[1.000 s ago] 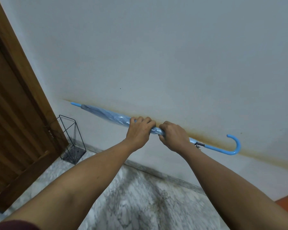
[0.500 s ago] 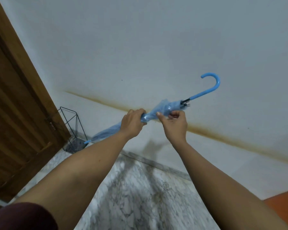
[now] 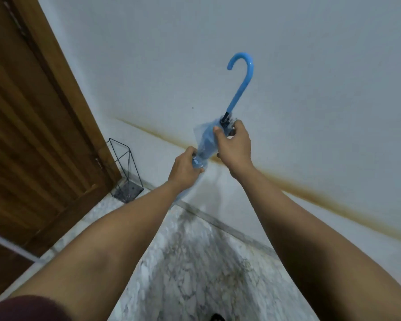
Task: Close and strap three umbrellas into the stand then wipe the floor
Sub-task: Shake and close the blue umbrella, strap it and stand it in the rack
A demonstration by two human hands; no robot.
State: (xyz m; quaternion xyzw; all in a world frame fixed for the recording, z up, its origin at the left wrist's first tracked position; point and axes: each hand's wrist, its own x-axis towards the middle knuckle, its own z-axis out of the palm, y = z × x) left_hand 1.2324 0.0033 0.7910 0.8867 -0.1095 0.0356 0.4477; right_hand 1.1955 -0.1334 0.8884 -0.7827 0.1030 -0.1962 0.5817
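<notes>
Most of the view is a pale wall (image 3: pixel 218 42) with a brown stain line (image 3: pixel 310 188) running from ten o'clock down to four o'clock. A wooden door (image 3: pixel 33 123) fills the nine o'clock side, and marble floor (image 3: pixel 195 274) spreads at six o'clock. A black wire umbrella stand (image 3: pixel 125 172) sits in the corner where door and wall meet, and nothing can be seen standing in it.

The blue umbrella (image 3: pixel 206 144) is held up in front of the wall, its canopy gathered in. Its long axis is steep, with the hooked handle (image 3: pixel 241 77) up at one o'clock and the tip end down toward seven o'clock. The left hand (image 3: pixel 184 166) has its fingers curled round the lower part of the bunched canopy. The right hand (image 3: pixel 235 147) grips the loose upper fabric just below the black collar, thumb pressed on the front and fingers wrapped behind.

From the hands, the stand lies at nine o'clock, well apart and lower. The left hand is the nearer one, and the tip end already leans that way.

The tip is hidden behind the left forearm. No strap can be made out, so whether the canopy is fastened cannot be told. A dark shape (image 3: pixel 218 317) at six o'clock is cut off by the frame edge
</notes>
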